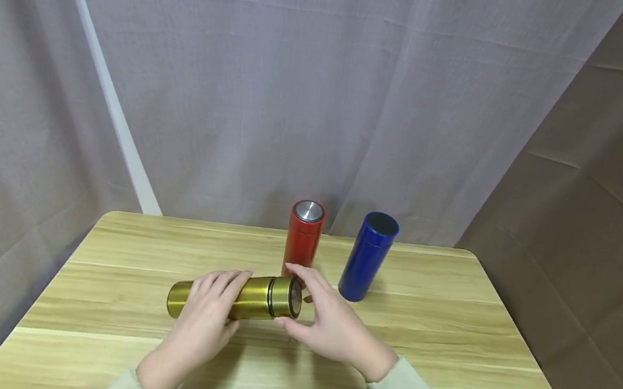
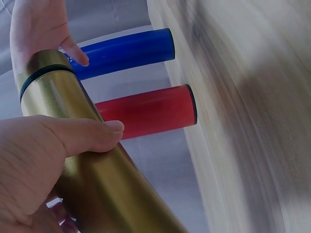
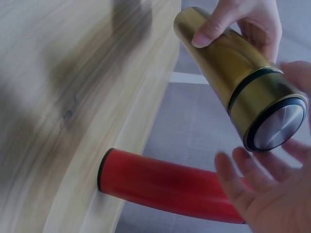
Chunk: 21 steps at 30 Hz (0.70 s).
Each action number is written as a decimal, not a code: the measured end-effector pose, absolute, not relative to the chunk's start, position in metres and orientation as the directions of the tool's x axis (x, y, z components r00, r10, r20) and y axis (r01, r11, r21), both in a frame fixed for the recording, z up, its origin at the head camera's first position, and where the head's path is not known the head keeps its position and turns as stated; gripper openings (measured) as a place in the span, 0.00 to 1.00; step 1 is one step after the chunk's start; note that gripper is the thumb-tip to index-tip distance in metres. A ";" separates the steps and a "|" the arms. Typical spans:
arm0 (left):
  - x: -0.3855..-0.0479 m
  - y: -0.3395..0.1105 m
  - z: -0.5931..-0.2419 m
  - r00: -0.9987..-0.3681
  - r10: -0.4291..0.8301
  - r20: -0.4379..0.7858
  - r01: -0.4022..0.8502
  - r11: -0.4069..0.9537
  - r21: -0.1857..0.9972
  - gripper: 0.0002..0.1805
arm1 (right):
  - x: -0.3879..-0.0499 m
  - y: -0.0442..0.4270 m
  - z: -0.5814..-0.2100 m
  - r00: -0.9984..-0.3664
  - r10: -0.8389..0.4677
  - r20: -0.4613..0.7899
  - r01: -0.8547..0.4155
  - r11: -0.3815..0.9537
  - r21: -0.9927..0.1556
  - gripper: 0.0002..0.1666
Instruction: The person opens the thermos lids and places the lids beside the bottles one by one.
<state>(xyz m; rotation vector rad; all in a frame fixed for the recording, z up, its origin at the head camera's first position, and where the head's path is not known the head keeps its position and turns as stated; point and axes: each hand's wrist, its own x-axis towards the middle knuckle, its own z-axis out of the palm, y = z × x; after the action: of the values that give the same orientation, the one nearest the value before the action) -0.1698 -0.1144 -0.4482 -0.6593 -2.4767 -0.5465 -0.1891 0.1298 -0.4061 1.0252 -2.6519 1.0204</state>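
A gold thermos flask (image 1: 255, 297) is held on its side above the table, its capped end toward the right. My left hand (image 1: 205, 320) grips its body, the thumb (image 2: 92, 133) lying across the gold surface. Around the capped end is my right hand (image 1: 332, 322), its thumb and fingers spread apart. In the right wrist view the fingers (image 3: 265, 182) sit loosely by the cap (image 3: 269, 114), which has a black ring and a silver disc on its end. I cannot tell whether they touch it.
Behind the gold flask a red flask (image 1: 303, 236) with a silver-topped lid stands upright. To its right stands a blue flask (image 1: 367, 259) with a dark top. The wooden table (image 1: 117, 260) ends at a grey curtain (image 1: 301, 100), with brown cloth (image 1: 595, 214) on the right.
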 end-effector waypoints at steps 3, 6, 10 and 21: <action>-0.170 -0.114 -0.448 -0.744 0.344 0.573 0.554 0.797 0.241 0.52 | -0.188 0.129 -0.405 -0.820 -0.492 0.293 -0.561 0.586 -0.585 0.48; -0.169 -0.114 -0.449 -0.729 0.348 0.589 0.566 0.790 0.234 0.52 | -0.188 0.128 -0.404 -0.866 -0.436 0.244 -0.487 0.632 -0.603 0.44; -0.169 -0.112 -0.450 -0.710 0.358 0.606 0.579 0.787 0.214 0.51 | -0.189 0.129 -0.405 -0.893 -0.419 0.163 -0.428 0.682 -0.593 0.40; -0.170 -0.110 -0.451 -0.686 0.384 0.618 0.584 0.798 0.153 0.50 | -0.189 0.128 -0.405 -0.823 -0.550 0.143 -0.526 0.640 -0.560 0.40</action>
<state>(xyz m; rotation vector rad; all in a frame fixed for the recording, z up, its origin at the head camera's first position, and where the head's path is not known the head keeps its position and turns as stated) -0.1702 -0.1100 -0.4509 -0.7145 -2.4046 -0.4568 -0.1889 0.1277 -0.4051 0.9459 -2.8817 0.9637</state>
